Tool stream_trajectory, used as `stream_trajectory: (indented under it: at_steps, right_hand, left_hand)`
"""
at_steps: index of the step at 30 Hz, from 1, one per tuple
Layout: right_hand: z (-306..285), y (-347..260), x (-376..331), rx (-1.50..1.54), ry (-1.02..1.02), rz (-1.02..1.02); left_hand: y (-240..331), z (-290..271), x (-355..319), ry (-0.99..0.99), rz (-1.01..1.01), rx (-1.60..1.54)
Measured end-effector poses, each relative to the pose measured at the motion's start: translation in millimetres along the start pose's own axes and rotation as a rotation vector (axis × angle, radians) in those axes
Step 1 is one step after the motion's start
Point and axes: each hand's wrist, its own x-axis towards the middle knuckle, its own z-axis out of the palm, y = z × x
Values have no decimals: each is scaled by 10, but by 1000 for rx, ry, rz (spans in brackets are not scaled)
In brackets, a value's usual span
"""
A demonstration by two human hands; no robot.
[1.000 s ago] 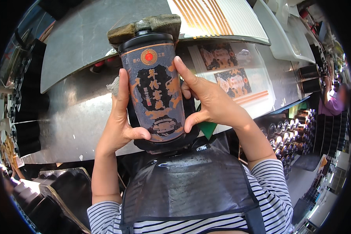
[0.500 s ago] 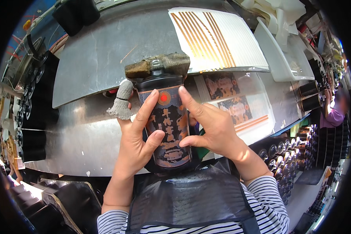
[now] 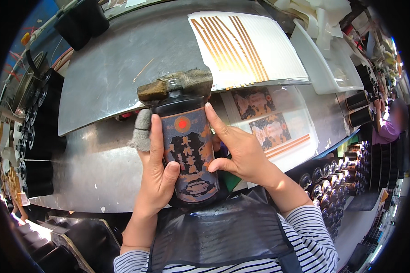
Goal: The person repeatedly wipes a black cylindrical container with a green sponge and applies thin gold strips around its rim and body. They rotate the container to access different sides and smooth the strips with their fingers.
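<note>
Left hand (image 3: 157,184) and right hand (image 3: 243,154) clamp a dark bottle (image 3: 191,159) between them (forefingers straight, pointing forward)

White plastic bin (image 3: 310,61), black containers (image 3: 70,29) at upper left, co-worker in purple top (image 3: 387,130)

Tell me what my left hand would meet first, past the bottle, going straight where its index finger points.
Probably the left end of the brown block at the top of the bottle; depth is unclear.
</note>
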Motion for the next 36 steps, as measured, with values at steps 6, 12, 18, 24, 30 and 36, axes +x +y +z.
stream_trajectory:
  at_steps: [6,12,18,24,30,36]
  right_hand:
    - [8,-23,44,89,-30,66]
    - [51,-19,-5,-17,-20,-9]
    - [-42,-101,-23,-120,-47,-1]
    - [-83,8,-33,-43,-133,109]
    - [-328,256,-55,578,-64,422]
    - [-602,41,-22,413,391,335]
  left_hand:
    - [120,45,99,12,-172,-467]
    - [-37,-51,-57,-47,-71,-50]
    - [-62,-104,-7,-20,-73,-374]
    - [218,-15,-151,-81,-174,-491]
    - [257,26,-307,-81,-192,-391]
    - [206,31,-356,-113,-177,-256]
